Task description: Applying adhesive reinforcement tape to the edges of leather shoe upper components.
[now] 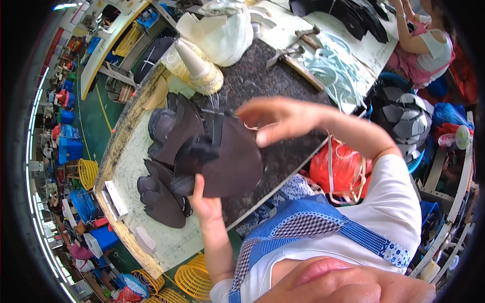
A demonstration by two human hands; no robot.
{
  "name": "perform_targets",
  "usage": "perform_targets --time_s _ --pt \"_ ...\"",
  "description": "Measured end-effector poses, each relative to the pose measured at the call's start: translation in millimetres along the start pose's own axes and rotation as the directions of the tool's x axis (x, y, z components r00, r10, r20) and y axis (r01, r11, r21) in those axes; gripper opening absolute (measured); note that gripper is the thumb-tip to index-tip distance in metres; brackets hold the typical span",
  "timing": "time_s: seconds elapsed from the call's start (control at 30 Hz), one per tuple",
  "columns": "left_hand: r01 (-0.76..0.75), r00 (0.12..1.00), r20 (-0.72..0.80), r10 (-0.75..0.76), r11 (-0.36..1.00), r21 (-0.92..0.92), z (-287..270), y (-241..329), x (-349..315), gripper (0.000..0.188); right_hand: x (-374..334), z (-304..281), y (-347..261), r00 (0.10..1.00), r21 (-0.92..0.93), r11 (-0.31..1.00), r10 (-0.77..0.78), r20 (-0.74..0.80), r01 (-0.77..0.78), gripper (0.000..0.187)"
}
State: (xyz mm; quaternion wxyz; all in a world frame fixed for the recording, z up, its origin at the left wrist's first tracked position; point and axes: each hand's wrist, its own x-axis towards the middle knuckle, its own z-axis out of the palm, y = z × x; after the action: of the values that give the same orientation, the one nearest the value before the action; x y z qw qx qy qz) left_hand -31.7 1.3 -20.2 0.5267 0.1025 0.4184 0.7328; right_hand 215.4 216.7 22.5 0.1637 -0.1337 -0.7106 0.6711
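My left hand (206, 204) grips the lower edge of a dark brown shoe upper (235, 164), thumb on top; the other fingers are hidden beneath it. Part of that piece is smeared by motion. Over its upper right edge, my right hand (280, 118) is slightly blurred, fingers curved and the thumb apart from them. A thin pale strip (252, 126) shows by its fingers; whether it is held I cannot make out. Left of the held piece lie more dark uppers, one farther back (174, 123) and one nearer (161, 194).
A pale cone (191, 59) stands on a yellowed roll (209, 83) at the back. Hammers (290, 54) and light-blue strips (336, 65) lie farther right. A red bag (336, 166) hangs at the table's near edge. Another person (422, 45) sits at the far right.
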Motion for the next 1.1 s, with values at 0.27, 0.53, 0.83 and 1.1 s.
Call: perform_targets --time_s 0.27,0.53,0.83,1.1 --pt "-0.065 0.990 -0.114 0.082 0.988 0.143 -74 22 -18 0.054 107 -360 79 0.842 -0.740 -0.419 -0.136 -0.522 -0.526 0.021" --pt "-0.131 0.975 -0.164 0.152 0.982 0.132 -51 45 -28 0.050 139 -420 133 0.799 -0.743 -0.341 -0.043 -0.599 -0.575 0.016" --pt "-0.032 0.964 0.264 0.014 0.997 0.064 8 38 34 0.043 100 -340 46 0.597 -0.322 0.937 -0.181 -0.782 -0.138 0.019" --pt "0.041 0.891 0.430 -0.144 0.970 0.239 131 -3 67 0.054 25 -35 -1 0.987 0.043 0.999 -0.004 -0.163 0.011 0.032"
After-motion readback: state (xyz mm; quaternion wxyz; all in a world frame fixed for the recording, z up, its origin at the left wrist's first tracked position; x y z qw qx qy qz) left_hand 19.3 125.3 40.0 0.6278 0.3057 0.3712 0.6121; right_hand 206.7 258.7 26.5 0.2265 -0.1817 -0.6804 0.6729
